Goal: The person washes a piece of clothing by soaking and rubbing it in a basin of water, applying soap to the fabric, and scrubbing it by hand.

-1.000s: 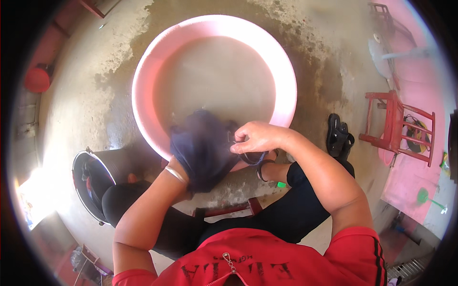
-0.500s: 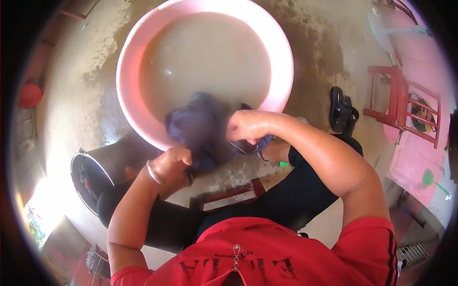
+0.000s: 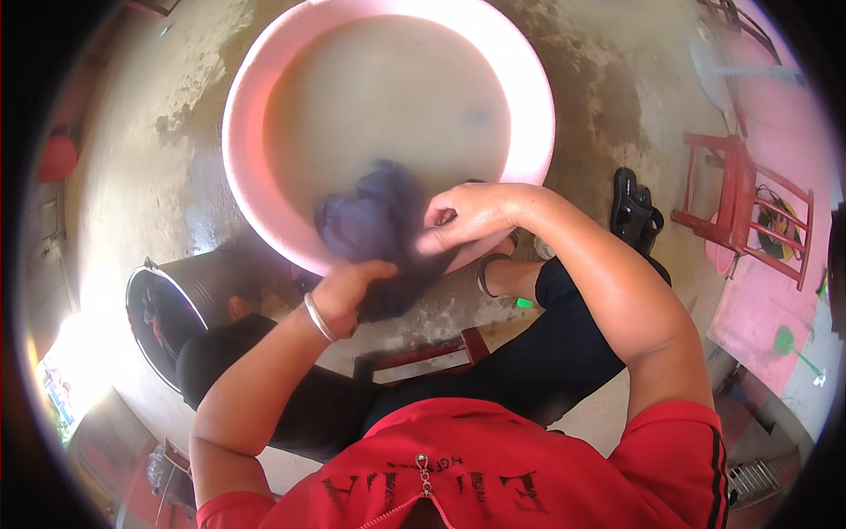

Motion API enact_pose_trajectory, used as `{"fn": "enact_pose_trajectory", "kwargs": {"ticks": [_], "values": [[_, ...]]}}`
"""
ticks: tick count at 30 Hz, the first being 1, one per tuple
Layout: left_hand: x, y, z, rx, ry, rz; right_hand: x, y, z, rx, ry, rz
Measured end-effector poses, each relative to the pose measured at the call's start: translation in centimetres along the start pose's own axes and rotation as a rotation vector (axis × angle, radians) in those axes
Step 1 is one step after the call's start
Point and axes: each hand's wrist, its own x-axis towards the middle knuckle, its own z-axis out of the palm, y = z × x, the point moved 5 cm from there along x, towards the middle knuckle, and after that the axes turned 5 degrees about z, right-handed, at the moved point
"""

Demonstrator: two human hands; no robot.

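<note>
A dark blue garment (image 3: 374, 216), bunched up, hangs over the near rim of a large pink basin (image 3: 242, 141). Its upper part rests at the edge of cloudy water inside, while its lower folds drop outside between my hands. What kind of garment it is cannot be made out. My left hand (image 3: 352, 286), with a light bangle at the wrist, pinches its lower side just outside the rim. From the right, my right hand (image 3: 471, 213) reaches over the rim with thumb and fingers closed on the cloth; the fingertips are partly hidden by blur.
A metal bucket (image 3: 198, 286) with dark contents stands left, beside my knee. Beneath me is a low red stool (image 3: 476, 344). Black slippers (image 3: 630, 207) and a red chair (image 3: 736, 194) are at the right. The concrete floor (image 3: 167, 176) has wet patches.
My left hand has moved right and slightly up along the garment. The right hand has turned, its thumb now showing against the cloth. The loose right-hand fold has gone from under my right hand.
</note>
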Motion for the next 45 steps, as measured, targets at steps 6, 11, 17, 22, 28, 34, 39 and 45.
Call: {"fn": "enact_pose_trajectory", "kwargs": {"ticks": [6, 11, 17, 22, 28, 34, 39, 45], "values": [[-1.8, 4.4, 0.8, 0.023, 0.014, 0.019, 1.3, 3.2, -0.4, -0.508, 0.287, 0.008], [-1.6, 2.4, 1.4, 0.242, 0.012, 0.126, -0.4, 3.1, -4.8, -0.329, 0.891, -0.111], [-1.8, -2.6, 1.0, -0.257, 0.036, -0.021, 3.0, 5.5, 2.6, 0.336, 0.443, 0.262], [-2.8, -2.3, 3.2, 0.024, -0.039, 0.246, 1.9, 1.8, 9.5, 1.164, 0.466, 0.238], [-5.1, 5.4, 4.6, 1.992, -0.447, 0.345, -0.8, 1.8, 6.5, 1.029, 0.833, 0.016], [-0.7, 14.1, 2.4, 1.394, 0.218, 1.022, -6.7, -5.0, 2.2, 0.317, 0.837, -0.368], [-2.9, 13.6, 4.4, 1.104, -0.259, 1.256, -12.1, -9.1, -1.7, 0.022, 0.751, -0.520], [-3.5, 15.1, 1.8, 1.093, 0.144, 1.093, -10.1, -3.8, -6.2, -0.024, 1.005, -0.534]]}}
